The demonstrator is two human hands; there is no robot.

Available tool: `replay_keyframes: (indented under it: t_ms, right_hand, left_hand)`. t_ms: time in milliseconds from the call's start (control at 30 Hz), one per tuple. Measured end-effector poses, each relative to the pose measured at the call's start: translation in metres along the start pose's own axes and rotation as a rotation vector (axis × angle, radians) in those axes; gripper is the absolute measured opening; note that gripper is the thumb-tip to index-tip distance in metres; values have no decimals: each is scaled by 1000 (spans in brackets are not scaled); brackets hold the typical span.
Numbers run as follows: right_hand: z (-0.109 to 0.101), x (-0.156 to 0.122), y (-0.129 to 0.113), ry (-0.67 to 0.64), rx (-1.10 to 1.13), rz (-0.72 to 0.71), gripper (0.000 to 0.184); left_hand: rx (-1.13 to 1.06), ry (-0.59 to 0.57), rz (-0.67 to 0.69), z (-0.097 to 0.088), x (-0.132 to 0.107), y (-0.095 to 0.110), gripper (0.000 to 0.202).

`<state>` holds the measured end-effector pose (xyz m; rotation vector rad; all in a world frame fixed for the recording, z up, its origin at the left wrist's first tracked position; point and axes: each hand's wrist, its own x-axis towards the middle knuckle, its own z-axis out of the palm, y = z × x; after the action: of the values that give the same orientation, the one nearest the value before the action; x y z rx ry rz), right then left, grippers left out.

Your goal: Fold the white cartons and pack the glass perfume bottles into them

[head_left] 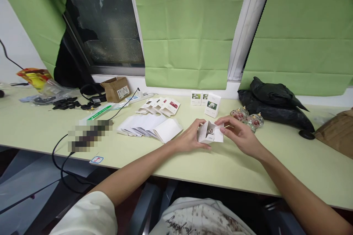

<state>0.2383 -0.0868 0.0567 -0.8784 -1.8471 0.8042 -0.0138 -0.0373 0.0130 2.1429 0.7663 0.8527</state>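
Note:
A small white cardboard box (203, 134) is tilted toward me above the table, its top open and flaps spread. Inside sits a small, shiny, roundish object (211, 131), partly hidden by the box walls. Wrapped round the box's left side and underside is my left hand (190, 137). My right hand (242, 136) has its thumb and fingers closed at the right flap. Behind the hands stand white boxes with flower pictures (212, 105). Clear ornaments (255, 120) with reddish contents and gold caps lie beyond my right hand.
Flat white cartons (168, 130) overlap left of my hands, with several picture-printed ones (170, 107) behind. A brown box (116, 90), cables and a plastic bag (52, 90) are farther left. Black parcels (275, 104), a dark round object (306, 134) and brown cardboard (338, 132) lie right.

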Motion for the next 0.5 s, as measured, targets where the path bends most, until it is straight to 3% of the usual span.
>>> replay_keyframes:
  t_ms: [200, 367, 500]
  right_hand:
    - [-5, 4, 5, 30, -93, 24, 24]
    - [-21, 15, 5, -64, -448, -50, 25]
    - [-22, 19, 18, -62, -647, 11, 28]
  left_hand:
    - [-17, -15, -5, 1, 1, 2, 98]
    - [131, -27, 134, -7, 7, 1, 87]
    - [300, -96, 150, -18, 14, 1, 91]
